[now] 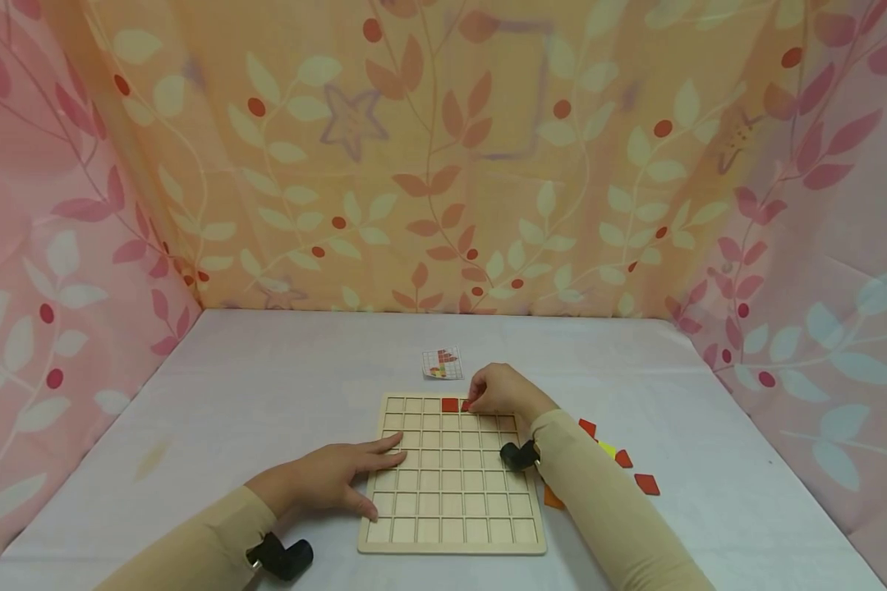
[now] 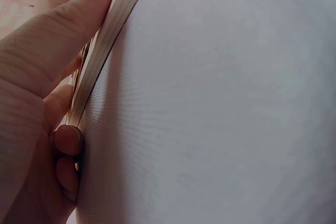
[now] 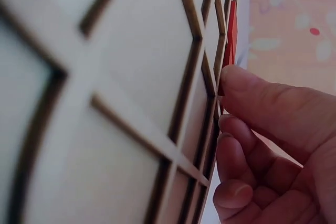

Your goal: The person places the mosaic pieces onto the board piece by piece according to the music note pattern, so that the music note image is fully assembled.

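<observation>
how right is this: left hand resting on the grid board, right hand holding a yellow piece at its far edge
Wrong colour: the right hand holds a red piece at the far edge of the grid board, as the head view shows.

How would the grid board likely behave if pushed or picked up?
The grid board is probably stiff: its edge looks straight and solid. Lying broad and flat on the white cloth, it would likely slide rather than tip or roll. Tilted, it might shed the red square tile, which appears merely laid in the far row.
</observation>
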`<move>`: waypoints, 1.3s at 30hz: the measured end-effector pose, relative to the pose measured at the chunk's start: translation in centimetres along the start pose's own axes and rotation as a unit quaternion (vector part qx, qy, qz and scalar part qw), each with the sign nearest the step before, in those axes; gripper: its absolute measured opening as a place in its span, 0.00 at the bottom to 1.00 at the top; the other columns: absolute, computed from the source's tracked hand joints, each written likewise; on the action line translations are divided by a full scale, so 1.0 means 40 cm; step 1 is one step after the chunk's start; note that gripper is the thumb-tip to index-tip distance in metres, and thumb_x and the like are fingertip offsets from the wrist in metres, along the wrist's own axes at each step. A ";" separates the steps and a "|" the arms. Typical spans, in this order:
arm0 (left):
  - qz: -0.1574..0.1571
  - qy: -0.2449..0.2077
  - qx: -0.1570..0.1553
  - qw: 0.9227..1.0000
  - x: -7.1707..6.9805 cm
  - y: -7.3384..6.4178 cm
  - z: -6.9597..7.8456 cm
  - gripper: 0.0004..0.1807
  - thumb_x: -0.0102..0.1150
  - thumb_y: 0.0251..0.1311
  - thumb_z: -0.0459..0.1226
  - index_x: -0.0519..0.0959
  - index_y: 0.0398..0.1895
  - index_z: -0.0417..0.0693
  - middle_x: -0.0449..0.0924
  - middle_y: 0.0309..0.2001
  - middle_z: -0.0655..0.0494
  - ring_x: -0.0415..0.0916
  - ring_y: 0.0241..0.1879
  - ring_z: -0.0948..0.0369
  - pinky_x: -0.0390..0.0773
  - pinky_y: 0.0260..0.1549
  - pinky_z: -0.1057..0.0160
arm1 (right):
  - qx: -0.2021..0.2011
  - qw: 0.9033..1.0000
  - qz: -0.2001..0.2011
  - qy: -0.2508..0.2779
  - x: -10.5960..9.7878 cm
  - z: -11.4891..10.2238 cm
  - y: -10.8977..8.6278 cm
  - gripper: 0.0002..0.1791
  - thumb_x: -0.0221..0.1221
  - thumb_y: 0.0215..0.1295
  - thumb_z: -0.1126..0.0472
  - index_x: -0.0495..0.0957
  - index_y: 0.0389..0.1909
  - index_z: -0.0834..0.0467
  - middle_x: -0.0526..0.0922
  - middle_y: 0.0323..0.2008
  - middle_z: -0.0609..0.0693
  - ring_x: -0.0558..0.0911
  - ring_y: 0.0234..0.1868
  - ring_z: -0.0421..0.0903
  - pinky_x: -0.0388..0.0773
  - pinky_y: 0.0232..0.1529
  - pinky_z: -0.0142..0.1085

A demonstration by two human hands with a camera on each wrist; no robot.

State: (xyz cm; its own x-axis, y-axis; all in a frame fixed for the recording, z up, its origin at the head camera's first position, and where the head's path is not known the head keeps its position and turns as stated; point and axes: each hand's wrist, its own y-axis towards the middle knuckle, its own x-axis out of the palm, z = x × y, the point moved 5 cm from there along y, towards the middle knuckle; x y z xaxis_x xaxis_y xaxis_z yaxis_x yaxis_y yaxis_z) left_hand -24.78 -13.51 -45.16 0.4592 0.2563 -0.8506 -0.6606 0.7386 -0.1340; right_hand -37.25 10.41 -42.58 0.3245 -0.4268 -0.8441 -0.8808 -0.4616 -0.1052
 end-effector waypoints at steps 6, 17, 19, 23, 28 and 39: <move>0.000 0.002 0.003 1.000 -0.002 -0.003 0.003 0.46 0.57 0.43 0.63 0.57 0.68 0.63 0.44 0.72 0.61 0.51 0.68 0.56 0.59 0.59 0.50 | -0.027 1.000 -0.006 -0.013 0.003 -0.009 0.000 0.07 0.67 0.49 0.63 0.80 0.19 0.51 0.77 0.18 0.40 0.73 0.26 0.40 0.71 0.31 0.34; 0.005 0.004 0.009 1.000 -0.005 -0.008 0.010 0.46 0.57 0.42 0.63 0.58 0.68 0.60 0.46 0.71 0.59 0.52 0.67 0.55 0.61 0.59 0.50 | -0.037 0.999 -0.001 -0.008 0.011 -0.020 0.001 0.06 0.67 0.50 0.63 0.79 0.20 0.52 0.77 0.19 0.41 0.73 0.26 0.40 0.71 0.31 0.34; 0.004 0.005 0.008 1.000 -0.005 -0.008 0.010 0.46 0.57 0.42 0.63 0.58 0.68 0.60 0.46 0.71 0.59 0.52 0.67 0.55 0.61 0.59 0.50 | -0.036 0.999 -0.005 -0.008 0.007 -0.020 -0.001 0.05 0.67 0.50 0.63 0.80 0.21 0.52 0.77 0.20 0.41 0.73 0.26 0.39 0.71 0.32 0.34; 0.001 0.002 0.007 1.000 -0.005 -0.007 0.012 0.46 0.57 0.43 0.62 0.58 0.68 0.62 0.46 0.72 0.60 0.52 0.67 0.55 0.60 0.59 0.50 | -0.021 1.000 -0.008 0.001 -0.025 -0.005 -0.018 0.04 0.67 0.51 0.62 0.80 0.25 0.52 0.77 0.22 0.42 0.74 0.28 0.40 0.72 0.32 0.34; -0.002 0.002 0.002 1.000 -0.004 -0.004 0.008 0.46 0.57 0.43 0.63 0.56 0.68 0.63 0.44 0.72 0.62 0.50 0.68 0.57 0.59 0.60 0.50 | 0.016 1.000 -0.013 -0.002 -0.088 0.038 -0.057 0.04 0.66 0.52 0.61 0.81 0.29 0.54 0.77 0.24 0.45 0.73 0.29 0.43 0.71 0.32 0.34; -0.004 -0.005 -0.007 1.000 0.001 -0.001 0.000 0.46 0.57 0.42 0.64 0.56 0.68 0.66 0.43 0.72 0.64 0.49 0.68 0.57 0.58 0.60 0.50 | 0.083 0.996 -0.019 -0.005 -0.151 0.193 -0.157 0.06 0.64 0.53 0.62 0.80 0.32 0.56 0.75 0.25 0.48 0.72 0.28 0.45 0.71 0.30 0.35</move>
State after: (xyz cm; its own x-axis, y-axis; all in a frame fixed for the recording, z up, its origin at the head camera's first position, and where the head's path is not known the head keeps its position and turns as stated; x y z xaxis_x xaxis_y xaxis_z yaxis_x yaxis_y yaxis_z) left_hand -24.74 -13.53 -45.17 0.4703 0.2554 -0.8447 -0.6648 0.7321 -0.1488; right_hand -36.37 21.89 -40.89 0.3555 -0.4028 -0.8434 -0.9134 -0.3411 -0.2221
